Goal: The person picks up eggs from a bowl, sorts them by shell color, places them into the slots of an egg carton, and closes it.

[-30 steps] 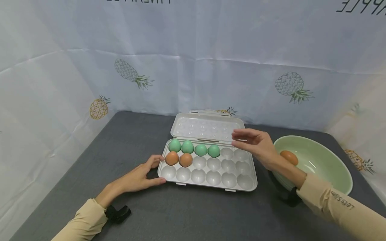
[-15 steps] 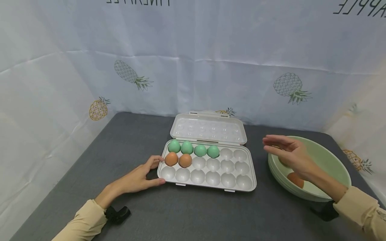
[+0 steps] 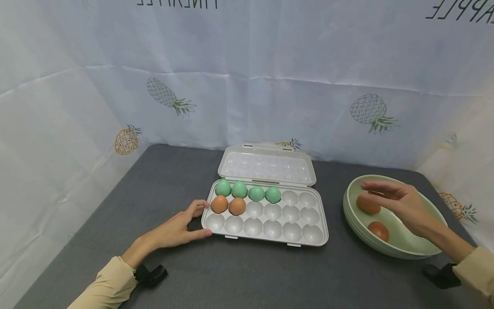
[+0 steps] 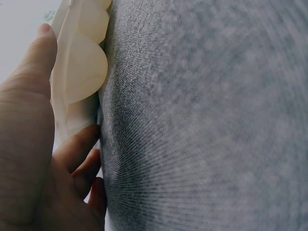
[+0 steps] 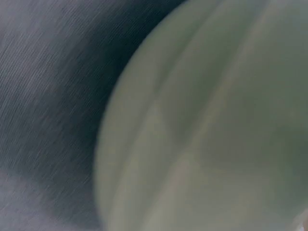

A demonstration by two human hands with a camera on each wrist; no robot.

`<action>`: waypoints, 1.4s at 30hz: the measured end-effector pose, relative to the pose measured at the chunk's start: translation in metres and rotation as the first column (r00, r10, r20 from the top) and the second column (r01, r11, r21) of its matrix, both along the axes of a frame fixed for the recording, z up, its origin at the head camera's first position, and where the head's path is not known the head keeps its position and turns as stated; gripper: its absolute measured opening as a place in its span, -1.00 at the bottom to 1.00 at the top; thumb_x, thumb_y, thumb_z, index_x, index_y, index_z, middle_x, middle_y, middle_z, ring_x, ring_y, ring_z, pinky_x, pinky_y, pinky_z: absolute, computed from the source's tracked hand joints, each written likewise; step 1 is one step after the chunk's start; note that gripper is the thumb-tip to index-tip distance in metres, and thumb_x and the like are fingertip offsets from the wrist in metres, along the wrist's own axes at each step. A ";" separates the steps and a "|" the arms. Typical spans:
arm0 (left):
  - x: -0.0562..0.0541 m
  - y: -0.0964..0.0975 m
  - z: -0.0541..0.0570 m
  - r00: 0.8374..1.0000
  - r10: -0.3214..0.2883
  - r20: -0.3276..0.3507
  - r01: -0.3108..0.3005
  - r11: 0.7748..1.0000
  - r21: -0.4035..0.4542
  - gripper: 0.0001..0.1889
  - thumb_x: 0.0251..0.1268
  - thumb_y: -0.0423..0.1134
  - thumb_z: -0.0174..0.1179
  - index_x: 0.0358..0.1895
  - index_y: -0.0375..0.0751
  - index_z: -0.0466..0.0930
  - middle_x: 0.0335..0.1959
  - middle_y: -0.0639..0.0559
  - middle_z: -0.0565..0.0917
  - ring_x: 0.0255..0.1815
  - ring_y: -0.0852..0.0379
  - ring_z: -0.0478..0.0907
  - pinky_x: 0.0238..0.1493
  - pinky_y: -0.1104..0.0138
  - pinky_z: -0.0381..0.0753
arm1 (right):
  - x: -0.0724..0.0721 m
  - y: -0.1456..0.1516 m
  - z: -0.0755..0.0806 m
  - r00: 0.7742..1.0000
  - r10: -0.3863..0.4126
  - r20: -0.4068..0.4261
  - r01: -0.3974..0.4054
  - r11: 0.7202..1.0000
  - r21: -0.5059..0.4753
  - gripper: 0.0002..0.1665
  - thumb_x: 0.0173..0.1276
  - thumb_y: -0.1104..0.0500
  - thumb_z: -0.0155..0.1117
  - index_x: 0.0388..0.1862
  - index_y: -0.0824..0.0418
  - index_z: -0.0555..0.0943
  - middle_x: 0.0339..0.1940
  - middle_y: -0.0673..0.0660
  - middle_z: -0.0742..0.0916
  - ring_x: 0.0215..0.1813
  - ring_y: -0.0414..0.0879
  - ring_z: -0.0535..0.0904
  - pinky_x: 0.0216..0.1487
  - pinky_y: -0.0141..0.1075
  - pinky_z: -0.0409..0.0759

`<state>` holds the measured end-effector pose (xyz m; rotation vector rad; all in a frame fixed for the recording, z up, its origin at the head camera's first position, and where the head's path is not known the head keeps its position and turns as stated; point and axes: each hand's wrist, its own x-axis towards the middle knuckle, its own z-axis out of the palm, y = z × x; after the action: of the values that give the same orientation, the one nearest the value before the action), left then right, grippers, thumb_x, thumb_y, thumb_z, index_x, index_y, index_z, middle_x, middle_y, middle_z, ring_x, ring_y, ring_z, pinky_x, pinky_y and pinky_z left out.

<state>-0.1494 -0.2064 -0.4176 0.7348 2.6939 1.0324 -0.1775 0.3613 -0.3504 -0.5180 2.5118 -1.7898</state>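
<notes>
A white egg tray (image 3: 266,238) stands with its lid (image 3: 268,167) raised at the back. Several green eggs (image 3: 239,189) line its rear row, and two brown eggs (image 3: 219,204) occupy the left of the middle row. My left hand (image 3: 171,229) holds the tray's left front corner between thumb and fingers; the left wrist view shows the thumb (image 4: 41,53) along its edge. At the right, my right hand (image 3: 403,208) is over the light green bowl (image 3: 360,229), its fingers extended above a brown egg (image 3: 368,204). Another brown egg (image 3: 378,231) lies nearer the bowl's front. The right wrist view is blurred.
A dark grey cloth-like surface (image 3: 239,274) lies under everything. Behind and on both sides hangs a white curtain (image 3: 247,103) printed with pineapples, close to the tray's lid. Dark straps with wrist devices (image 3: 152,275) sit below both wrists.
My right hand has moved right from above the tray to over the bowl, bringing both brown eggs there into sight. My left hand stays at the tray's corner.
</notes>
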 end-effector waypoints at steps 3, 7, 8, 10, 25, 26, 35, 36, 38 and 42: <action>0.000 0.000 0.000 1.000 -0.001 -0.001 0.001 1.000 -0.001 -0.30 0.40 0.14 0.29 0.40 -0.01 0.14 0.36 -0.20 0.58 0.47 -0.15 0.47 0.38 -0.21 0.36 | 0.000 0.013 -0.004 1.000 0.004 0.015 -0.005 0.996 0.095 -0.53 0.43 0.46 0.23 0.30 0.29 0.59 0.09 -0.26 0.78 0.14 -0.48 0.65 0.07 -0.62 0.55; 0.001 -0.001 0.000 1.000 0.001 0.001 -0.001 1.000 -0.006 -0.30 0.40 0.14 0.29 0.41 -0.01 0.14 0.37 -0.19 0.58 0.47 -0.15 0.47 0.38 -0.21 0.36 | -0.004 0.023 -0.011 0.998 -0.038 0.044 0.029 0.984 0.175 -0.50 0.47 0.39 0.25 0.36 0.19 0.56 0.12 -0.39 0.72 0.16 -0.60 0.59 0.07 -0.65 0.54; 0.001 -0.001 0.000 1.000 0.002 0.002 -0.002 1.000 -0.008 -0.30 0.40 0.14 0.29 0.41 -0.01 0.14 0.37 -0.19 0.58 0.47 -0.15 0.47 0.38 -0.21 0.36 | -0.005 0.024 -0.012 0.997 -0.054 0.050 0.044 0.982 0.183 -0.50 0.47 0.37 0.26 0.36 0.15 0.56 0.11 -0.43 0.71 0.15 -0.63 0.57 0.05 -0.66 0.53; 0.000 -0.001 0.000 1.000 0.005 0.003 -0.005 1.000 -0.009 -0.29 0.40 0.14 0.29 0.41 -0.01 0.14 0.37 -0.19 0.58 0.47 -0.14 0.47 0.39 -0.20 0.36 | -0.007 0.026 -0.016 0.993 -0.085 0.084 0.071 0.985 0.154 -0.48 0.47 0.35 0.27 0.36 0.08 0.57 0.10 -0.47 0.69 0.12 -0.66 0.56 0.05 -0.67 0.53; 0.000 0.001 0.002 0.999 0.016 0.031 -0.016 1.000 0.005 -0.29 0.36 0.16 0.31 0.40 0.05 0.13 0.38 -0.13 0.57 0.48 -0.07 0.46 0.41 -0.16 0.36 | -0.017 0.014 -0.031 0.961 -0.240 0.136 0.188 0.930 0.316 -0.37 0.40 0.08 0.43 0.42 0.10 0.53 -0.14 -0.61 0.58 -0.13 -0.67 0.52 -0.12 -0.54 0.60; 0.000 0.001 0.002 0.999 0.015 0.033 -0.015 1.000 0.008 -0.29 0.36 0.15 0.32 0.39 0.05 0.13 0.38 -0.14 0.57 0.48 -0.07 0.46 0.41 -0.16 0.36 | -0.017 0.014 -0.031 0.960 -0.247 0.128 0.195 0.925 0.325 -0.37 0.40 0.07 0.44 0.41 0.13 0.54 -0.15 -0.62 0.58 -0.14 -0.67 0.51 -0.13 -0.54 0.59; 0.000 0.001 0.003 0.999 0.021 0.049 -0.022 1.000 0.002 -0.27 0.34 0.17 0.33 0.39 0.07 0.13 0.39 -0.10 0.56 0.49 -0.02 0.45 0.42 -0.15 0.35 | -0.019 0.012 -0.037 0.954 -0.274 0.127 0.217 0.914 0.342 -0.16 0.35 0.06 0.48 0.48 0.35 0.37 -0.17 -0.69 0.52 -0.14 -0.78 0.43 -0.15 -0.60 0.55; 0.000 0.001 0.004 0.999 0.020 0.050 -0.020 1.000 0.003 -0.27 0.34 0.17 0.33 0.39 0.07 0.13 0.39 -0.10 0.56 0.50 -0.02 0.45 0.42 -0.15 0.35 | -0.019 0.013 -0.037 0.952 -0.274 0.136 0.214 0.915 0.342 -0.14 0.34 0.06 0.49 0.49 0.37 0.35 -0.17 -0.69 0.52 -0.14 -0.78 0.43 -0.15 -0.60 0.56; 0.000 0.001 0.003 0.999 0.019 0.051 -0.019 1.000 0.005 -0.27 0.34 0.17 0.33 0.39 0.07 0.13 0.39 -0.11 0.56 0.50 -0.02 0.45 0.43 -0.15 0.35 | -0.019 0.012 -0.037 0.947 -0.284 0.153 0.216 0.911 0.353 -0.11 0.34 0.03 0.49 0.49 0.38 0.34 -0.18 -0.68 0.52 -0.15 -0.77 0.43 -0.16 -0.57 0.58; 0.000 0.001 0.002 0.999 0.013 0.045 -0.013 1.000 0.010 -0.28 0.36 0.16 0.32 0.39 0.05 0.13 0.39 -0.15 0.56 0.49 -0.08 0.45 0.42 -0.18 0.34 | -0.019 0.011 -0.037 0.942 -0.295 0.161 0.225 0.909 0.352 -0.15 0.34 0.03 0.49 0.49 0.33 0.38 -0.20 -0.66 0.55 -0.18 -0.71 0.49 -0.17 -0.54 0.59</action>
<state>-0.1494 -0.2056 -0.4153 0.6888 2.6608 1.0534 -0.1967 0.3726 -0.3876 0.0257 2.7431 -1.3478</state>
